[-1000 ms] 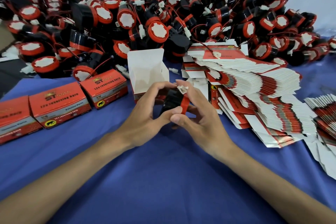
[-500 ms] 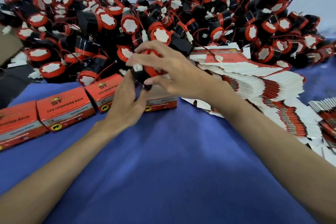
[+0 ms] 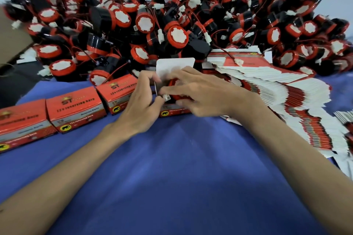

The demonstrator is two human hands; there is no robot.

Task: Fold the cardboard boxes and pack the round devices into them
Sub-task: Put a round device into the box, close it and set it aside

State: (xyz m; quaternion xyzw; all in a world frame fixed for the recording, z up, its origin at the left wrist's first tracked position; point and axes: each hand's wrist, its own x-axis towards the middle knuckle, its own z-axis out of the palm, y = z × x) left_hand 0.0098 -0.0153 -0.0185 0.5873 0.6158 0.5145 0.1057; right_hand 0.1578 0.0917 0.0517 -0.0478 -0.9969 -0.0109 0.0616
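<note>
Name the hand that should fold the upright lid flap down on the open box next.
Left, probably: the left hand has fingertips by the white lid flap, while the right hand holds the round device in the open box.

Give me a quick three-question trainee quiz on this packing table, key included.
1. True or false: the lid flap of the open box stands upright behind the round device under the right hand.
2. The stack of flat boxes lies: A) left of the left hand; B) right of the right hand; C) inside the open box.
3. Fill in: ____ closed boxes stand in a row left of the open box.
Key: 1 true; 2 B; 3 three.
</note>
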